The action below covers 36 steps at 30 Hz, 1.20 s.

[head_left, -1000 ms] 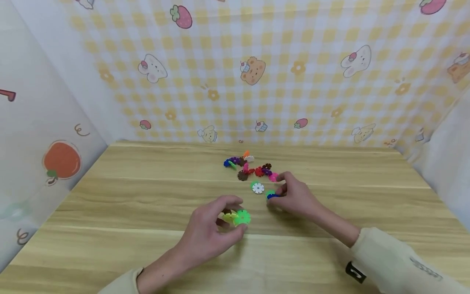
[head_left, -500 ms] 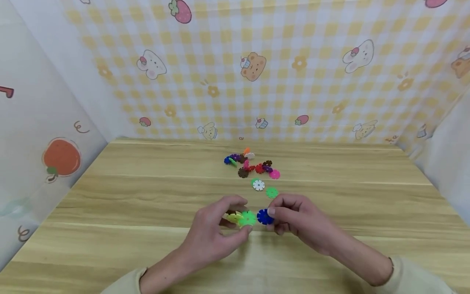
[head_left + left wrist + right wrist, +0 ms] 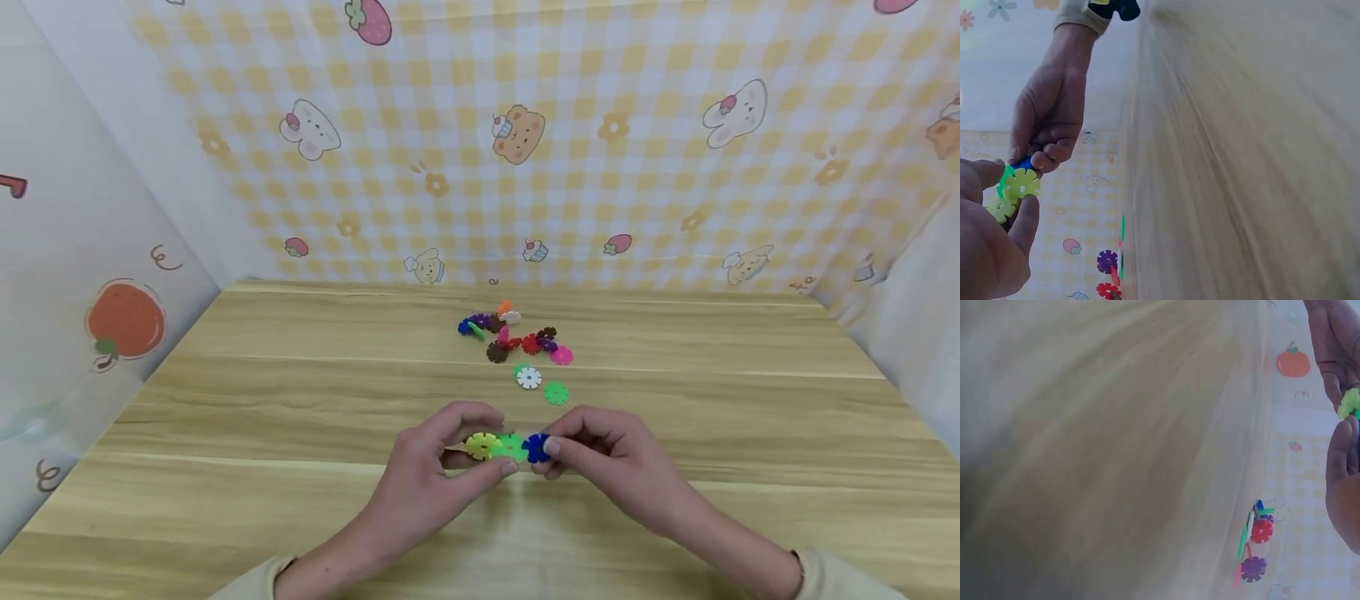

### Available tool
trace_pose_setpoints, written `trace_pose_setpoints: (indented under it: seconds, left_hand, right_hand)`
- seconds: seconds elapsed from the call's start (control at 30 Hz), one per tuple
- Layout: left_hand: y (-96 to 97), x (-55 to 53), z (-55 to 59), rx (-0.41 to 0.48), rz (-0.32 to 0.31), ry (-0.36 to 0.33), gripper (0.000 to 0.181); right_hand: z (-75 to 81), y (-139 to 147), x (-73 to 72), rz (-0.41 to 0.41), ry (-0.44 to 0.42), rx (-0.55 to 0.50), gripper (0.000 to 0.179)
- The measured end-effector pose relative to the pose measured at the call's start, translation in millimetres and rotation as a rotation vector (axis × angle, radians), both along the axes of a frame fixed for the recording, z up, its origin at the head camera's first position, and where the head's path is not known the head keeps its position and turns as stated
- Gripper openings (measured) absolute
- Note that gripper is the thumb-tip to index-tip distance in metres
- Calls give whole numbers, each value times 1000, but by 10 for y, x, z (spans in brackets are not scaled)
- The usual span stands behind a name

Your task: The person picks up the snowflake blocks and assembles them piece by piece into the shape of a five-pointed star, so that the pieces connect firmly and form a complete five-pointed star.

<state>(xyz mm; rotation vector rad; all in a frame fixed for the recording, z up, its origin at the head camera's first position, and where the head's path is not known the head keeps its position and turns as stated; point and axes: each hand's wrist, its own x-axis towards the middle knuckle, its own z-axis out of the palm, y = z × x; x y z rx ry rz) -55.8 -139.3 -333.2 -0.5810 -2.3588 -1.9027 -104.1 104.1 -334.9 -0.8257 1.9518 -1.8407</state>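
Observation:
My left hand (image 3: 422, 477) holds a few joined, slotted plastic snowflake discs between thumb and fingers: a yellow disc (image 3: 482, 446) and a bright green disc (image 3: 511, 449). In the left wrist view another yellow-green disc (image 3: 1001, 210) shows in this piece. My right hand (image 3: 626, 462) pinches a blue snowflake disc (image 3: 534, 448) at its right side. The blue disc's left edge meets the green disc's right edge; whether their slots interlock I cannot tell. Both hands are above the table's near half. In the right wrist view fingers largely hide the blue disc.
Beyond the hands lie a loose green disc (image 3: 557, 393) and a white disc (image 3: 528, 378) overlapping another green one. Farther back are clusters of coloured discs, including a pink disc (image 3: 562, 356) and a brown disc (image 3: 497, 352). A patterned cloth (image 3: 555, 200) stands behind the wooden table (image 3: 300, 383).
My right hand picked up the blue disc from beside the loose green one and brought it left and nearer, up against the green disc. My left hand shifted slightly, turning its discs.

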Motion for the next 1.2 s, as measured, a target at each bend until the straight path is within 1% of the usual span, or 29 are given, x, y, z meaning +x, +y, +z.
trace_pose_setpoints:
  seconds: [0.07, 0.13, 0.23, 0.37, 0.47, 0.6, 0.67, 0.73, 0.8, 0.83, 0.87, 0.97, 1.0, 1.03, 1.07, 1.1, 1.2]
  left_hand:
    - [2, 11, 15, 51, -15, -67, 33]
    - [9, 16, 24, 85, -26, -107, 32]
    - [23, 11, 38, 78, -20, -132, 31]
    - [40, -9, 62, 49, -13, -148, 29]
    - [45, -26, 72, 39, -12, -150, 28]
    - [41, -42, 69, 8, -7, -137, 31]
    - [37, -48, 59, -37, 3, -100, 33]
    - [30, -49, 49, -88, 21, -50, 35]
    - [20, -48, 38, -165, 49, 35, 36]
    - [15, -49, 31, -198, 62, 77, 37]
    - [9, -50, 26, -218, 73, 103, 38]
    - [-9, -59, 10, -250, 94, 155, 39]
    - [-15, -65, 5, -249, 99, 152, 39]
    - [-21, -70, 3, -247, 106, 137, 39]
    - [-28, -74, 0, -248, 115, 123, 39]
    - [-34, -80, -4, -254, 127, 109, 39]
    - [-54, -86, -13, -295, 165, 88, 41]
  right_hand:
    - [-9, -13, 29, -26, 87, -1, 12]
    - [-22, -26, 51, -47, 169, -10, 14]
    - [-38, -45, 66, -64, 252, -23, 18]
    - [-36, -55, 62, -61, 300, -25, 20]
    - [-32, -59, 56, -68, 309, -25, 20]
    - [-33, -76, 54, -70, 309, -16, 20]
    - [-35, -96, 55, -59, 309, -11, 20]
    - [-31, -122, 56, -50, 314, -13, 20]
    - [-30, -144, 52, -37, 328, -19, 19]
    - [-25, -150, 50, -36, 324, -11, 19]
    - [-23, -153, 43, -29, 321, -11, 18]
    - [-7, -143, 1, -9, 224, 21, 13]
    - [2, -138, -23, -9, 175, 40, 12]
    - [10, -133, -55, -15, 107, 61, 14]
    - [19, -130, -91, -31, 42, 91, 16]
    - [25, -126, -134, -58, 6, 139, 20]
    - [13, -114, -282, -157, -26, 319, 24]
